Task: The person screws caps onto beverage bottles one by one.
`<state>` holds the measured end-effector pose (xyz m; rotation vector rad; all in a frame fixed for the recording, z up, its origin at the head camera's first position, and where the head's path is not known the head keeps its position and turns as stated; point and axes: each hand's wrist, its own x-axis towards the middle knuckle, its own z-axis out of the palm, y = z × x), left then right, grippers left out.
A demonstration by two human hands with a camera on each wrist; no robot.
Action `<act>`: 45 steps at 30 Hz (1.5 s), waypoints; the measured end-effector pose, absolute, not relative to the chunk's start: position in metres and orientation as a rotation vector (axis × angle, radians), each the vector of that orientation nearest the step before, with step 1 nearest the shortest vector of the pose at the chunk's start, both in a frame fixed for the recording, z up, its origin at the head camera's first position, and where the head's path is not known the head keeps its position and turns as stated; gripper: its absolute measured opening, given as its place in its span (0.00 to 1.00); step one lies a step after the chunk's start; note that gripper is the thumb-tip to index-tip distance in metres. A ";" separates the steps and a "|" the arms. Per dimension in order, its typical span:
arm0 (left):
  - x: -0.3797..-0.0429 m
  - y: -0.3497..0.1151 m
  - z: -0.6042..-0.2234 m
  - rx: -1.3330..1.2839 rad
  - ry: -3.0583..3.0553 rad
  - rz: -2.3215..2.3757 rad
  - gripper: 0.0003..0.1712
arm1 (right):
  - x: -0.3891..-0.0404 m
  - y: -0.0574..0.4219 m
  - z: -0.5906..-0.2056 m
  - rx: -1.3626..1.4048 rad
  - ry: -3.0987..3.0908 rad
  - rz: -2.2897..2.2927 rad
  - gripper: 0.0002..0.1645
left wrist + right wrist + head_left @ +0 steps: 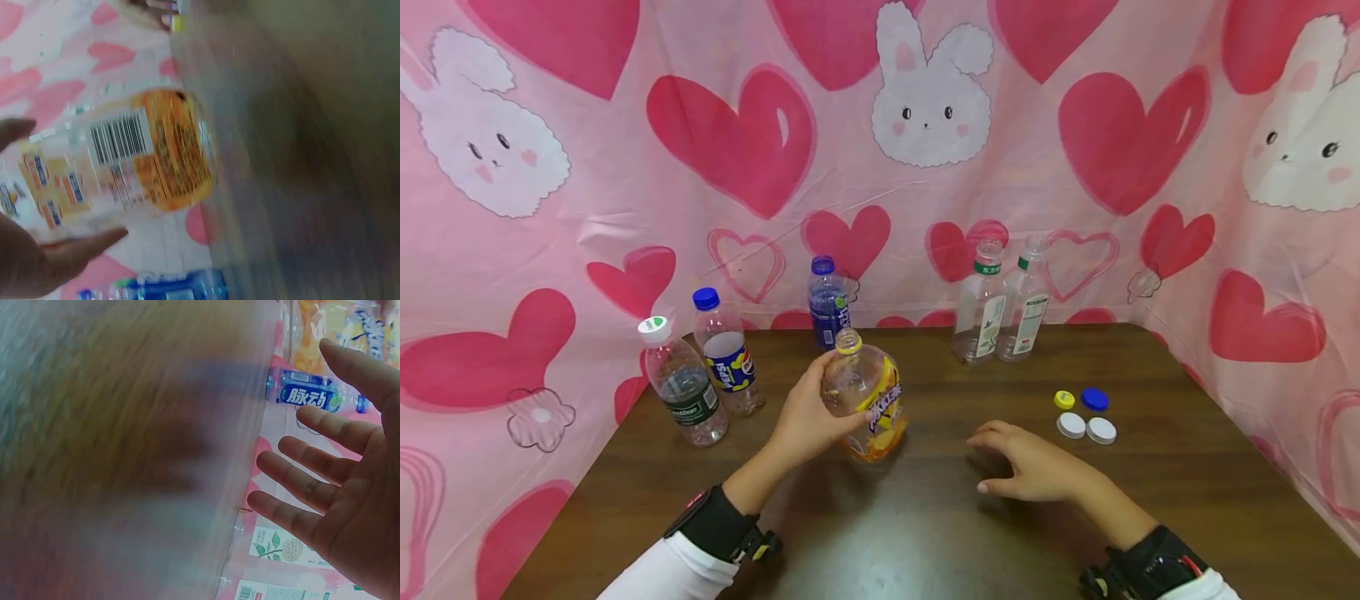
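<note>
Left hand [811, 410] has its grip clamped round the uncapped bottle [883, 404] at mid worktop [917, 533], neck [848, 342] up, leaning left; empty right hand [1033, 467], fingers apart, is nearer the yellow cap [1064, 400], far right.

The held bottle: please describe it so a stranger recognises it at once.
Near the middle of the brown table, find the left hand. It holds a clear, uncapped bottle; its orange-and-yellow label sets it apart from the blue bottle behind.
</note>
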<state>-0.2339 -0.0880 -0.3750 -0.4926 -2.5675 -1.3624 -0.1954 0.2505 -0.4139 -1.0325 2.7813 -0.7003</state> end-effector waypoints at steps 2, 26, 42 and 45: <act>-0.228 -0.083 -0.376 -0.634 -2.544 -1.438 0.54 | -0.195 0.249 -0.414 -1.043 2.781 -0.697 0.35; -0.187 -0.072 -0.379 -1.227 -2.490 -1.546 0.53 | -0.222 0.285 -0.392 -0.928 3.068 -0.651 0.23; -0.191 -0.073 -0.375 -1.224 -2.482 -1.589 0.52 | -0.290 0.360 -0.377 -0.477 3.018 -0.487 0.15; -0.191 -0.074 -0.374 -1.221 -2.480 -1.590 0.52 | -0.293 0.359 -0.382 -0.438 2.956 -0.528 0.13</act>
